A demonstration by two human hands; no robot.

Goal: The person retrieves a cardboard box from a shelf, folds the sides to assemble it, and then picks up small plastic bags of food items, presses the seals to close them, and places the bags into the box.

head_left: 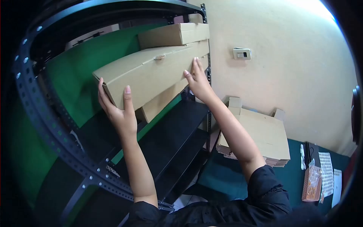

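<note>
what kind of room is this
Likely a storage or packing room: there's a black rack with cardboard boxes at it, and a stack of flat cardboard on a green table.

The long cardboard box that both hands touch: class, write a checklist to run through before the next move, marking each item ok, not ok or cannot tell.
1. Left hand placed: ok, at the left end of the long box, thumb on the front.
2. Right hand placed: ok, against the front face, towards the other end.
3. Nothing above the long box: not ok, an upper box shows there.
4. Lower box supported: cannot tell, its support is hidden.
5. Cardboard stack away from both hands: ok, on the table.
</note>
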